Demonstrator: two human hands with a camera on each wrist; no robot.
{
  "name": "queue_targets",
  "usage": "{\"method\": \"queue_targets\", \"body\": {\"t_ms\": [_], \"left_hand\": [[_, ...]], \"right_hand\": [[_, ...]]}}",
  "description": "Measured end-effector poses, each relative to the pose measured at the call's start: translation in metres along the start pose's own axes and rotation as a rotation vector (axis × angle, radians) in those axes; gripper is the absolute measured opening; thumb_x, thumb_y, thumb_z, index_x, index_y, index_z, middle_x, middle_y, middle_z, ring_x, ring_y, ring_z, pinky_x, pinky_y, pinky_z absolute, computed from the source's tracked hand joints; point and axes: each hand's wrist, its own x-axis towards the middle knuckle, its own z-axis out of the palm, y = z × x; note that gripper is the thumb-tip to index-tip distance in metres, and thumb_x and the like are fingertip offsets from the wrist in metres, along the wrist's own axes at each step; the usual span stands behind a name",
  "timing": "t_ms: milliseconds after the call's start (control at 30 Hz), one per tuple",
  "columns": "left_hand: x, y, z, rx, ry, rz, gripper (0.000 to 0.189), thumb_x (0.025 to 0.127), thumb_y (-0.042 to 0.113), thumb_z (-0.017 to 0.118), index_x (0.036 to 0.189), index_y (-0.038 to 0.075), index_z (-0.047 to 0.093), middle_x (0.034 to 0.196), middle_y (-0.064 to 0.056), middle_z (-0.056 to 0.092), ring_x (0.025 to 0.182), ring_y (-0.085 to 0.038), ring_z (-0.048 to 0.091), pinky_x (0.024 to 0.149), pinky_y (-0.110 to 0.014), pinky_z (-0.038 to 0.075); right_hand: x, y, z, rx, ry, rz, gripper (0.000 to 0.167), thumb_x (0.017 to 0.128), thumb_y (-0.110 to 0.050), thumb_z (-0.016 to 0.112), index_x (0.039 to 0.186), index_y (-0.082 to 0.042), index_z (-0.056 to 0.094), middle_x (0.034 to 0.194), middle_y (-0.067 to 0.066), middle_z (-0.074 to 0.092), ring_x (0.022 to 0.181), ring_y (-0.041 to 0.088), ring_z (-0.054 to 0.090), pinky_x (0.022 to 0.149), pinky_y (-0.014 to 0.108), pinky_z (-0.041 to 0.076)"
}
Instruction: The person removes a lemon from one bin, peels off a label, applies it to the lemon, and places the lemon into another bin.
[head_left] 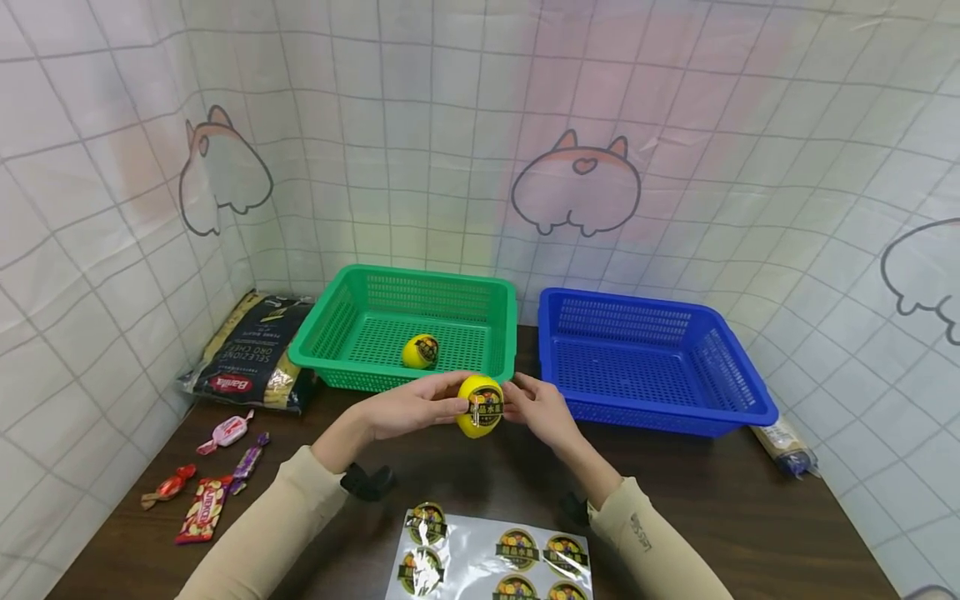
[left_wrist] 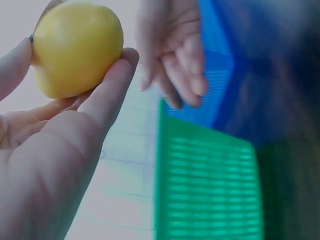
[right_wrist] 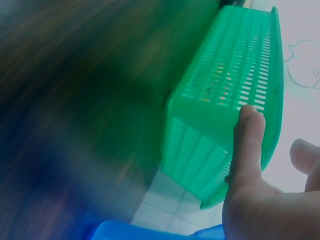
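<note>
My left hand [head_left: 411, 406] holds a yellow lemon [head_left: 472, 429] between thumb and fingers, above the table in front of the baskets. A round dark fruit sticker [head_left: 486, 407] is on the side of the lemon facing me. In the left wrist view, the lemon [left_wrist: 77, 50] shows a smooth side, with the thumb at its left and fingers beneath. My right hand [head_left: 546, 412] is just right of the lemon. Its fingers are loosely bent and hold nothing, and the left wrist view shows this hand [left_wrist: 175, 55] apart from the lemon.
A green basket [head_left: 405, 377] holds another stickered lemon [head_left: 420, 352]. Right of it stands a blue basket [head_left: 652, 408]. A sticker sheet [head_left: 468, 554] lies at the front. Leftward are a pasta bag [head_left: 251, 350] and several wrapped sweets [head_left: 201, 508]; a small packet [head_left: 786, 446] lies far right.
</note>
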Motion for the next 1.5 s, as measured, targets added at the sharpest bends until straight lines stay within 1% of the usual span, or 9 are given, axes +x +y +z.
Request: {"method": "queue_targets", "body": {"t_ms": [167, 333, 433, 567, 733, 1000, 1233, 1300, 1500], "left_hand": [[-0.005, 0.018, -0.006, 0.041, 0.058, 0.031, 0.063, 0.102, 0.039, 0.054, 0.155, 0.017, 0.029, 0.149, -0.013, 0.046, 0.135, -0.025, 0.051, 0.119, -0.048, 0.037], [-0.006, 0.021, -0.014, 0.044, 0.110, 0.047, 0.064, 0.101, 0.040, 0.055, 0.155, 0.017, 0.029, 0.146, -0.014, 0.048, 0.133, -0.025, 0.052, 0.118, -0.050, 0.040], [-0.005, 0.023, -0.018, 0.044, 0.140, 0.070, 0.065, 0.100, 0.041, 0.057, 0.154, 0.017, 0.031, 0.145, -0.015, 0.048, 0.133, -0.026, 0.052, 0.117, -0.051, 0.040], [-0.003, 0.030, -0.022, 0.050, 0.163, 0.108, 0.065, 0.100, 0.038, 0.057, 0.154, 0.015, 0.029, 0.147, -0.016, 0.046, 0.138, -0.030, 0.048, 0.119, -0.052, 0.036], [0.001, 0.041, -0.028, 0.056, 0.164, 0.134, 0.060, 0.102, 0.032, 0.055, 0.154, 0.014, 0.029, 0.147, -0.017, 0.046, 0.137, -0.031, 0.048, 0.119, -0.054, 0.036], [0.015, 0.060, -0.041, 0.152, 0.169, 0.105, 0.055, 0.104, 0.028, 0.052, 0.153, 0.015, 0.031, 0.144, -0.014, 0.050, 0.131, -0.029, 0.052, 0.118, -0.054, 0.038], [0.026, 0.077, -0.062, 0.154, 0.201, 0.049, 0.057, 0.105, 0.027, 0.050, 0.155, 0.016, 0.027, 0.148, -0.011, 0.045, 0.136, -0.029, 0.049, 0.122, -0.050, 0.034], [0.031, 0.079, -0.068, 0.156, 0.214, 0.039, 0.055, 0.105, 0.027, 0.050, 0.155, 0.015, 0.030, 0.148, -0.011, 0.046, 0.136, -0.028, 0.049, 0.122, -0.049, 0.035], [0.051, 0.072, -0.081, 0.216, 0.250, -0.002, 0.056, 0.104, 0.029, 0.052, 0.154, 0.015, 0.032, 0.148, -0.011, 0.045, 0.134, -0.026, 0.050, 0.119, -0.046, 0.039]], "right_hand": [[0.009, -0.007, 0.007, 0.022, 0.039, 0.019, 0.061, 0.102, -0.034, 0.055, 0.152, -0.003, 0.037, 0.119, 0.022, 0.071, 0.093, 0.017, 0.075, 0.089, 0.041, 0.060], [0.017, -0.012, 0.013, 0.056, 0.064, 0.039, 0.050, 0.103, -0.030, 0.054, 0.144, -0.002, 0.048, 0.112, 0.022, 0.074, 0.093, 0.026, 0.076, 0.089, 0.043, 0.060], [0.020, -0.014, 0.017, 0.069, 0.087, 0.050, 0.042, 0.103, -0.025, 0.055, 0.139, -0.003, 0.054, 0.109, 0.022, 0.074, 0.091, 0.027, 0.076, 0.085, 0.040, 0.061], [0.022, -0.015, 0.020, 0.096, 0.111, 0.063, 0.039, 0.101, -0.022, 0.058, 0.137, -0.005, 0.055, 0.103, 0.021, 0.076, 0.080, 0.020, 0.076, 0.081, 0.038, 0.062], [0.019, -0.019, 0.020, 0.109, 0.088, 0.058, 0.045, 0.101, -0.023, 0.059, 0.141, -0.006, 0.050, 0.098, 0.021, 0.076, 0.075, 0.014, 0.075, 0.079, 0.036, 0.062], [0.019, -0.018, 0.017, 0.060, 0.090, 0.028, 0.043, 0.102, -0.019, 0.056, 0.141, -0.004, 0.048, 0.099, 0.021, 0.075, 0.079, 0.017, 0.076, 0.082, 0.039, 0.062], [0.018, -0.019, 0.018, 0.007, 0.071, 0.016, 0.063, 0.102, -0.023, 0.057, 0.156, -0.005, 0.028, 0.105, 0.025, 0.074, 0.086, 0.024, 0.077, 0.084, 0.040, 0.061], [0.017, -0.019, 0.018, -0.010, 0.070, 0.012, 0.069, 0.102, -0.023, 0.057, 0.158, -0.005, 0.022, 0.105, 0.025, 0.074, 0.085, 0.024, 0.077, 0.083, 0.039, 0.062], [0.017, -0.020, 0.014, -0.060, 0.078, -0.014, 0.065, 0.101, -0.023, 0.058, 0.156, -0.004, 0.028, 0.100, 0.023, 0.075, 0.085, 0.027, 0.077, 0.080, 0.039, 0.062]]}}
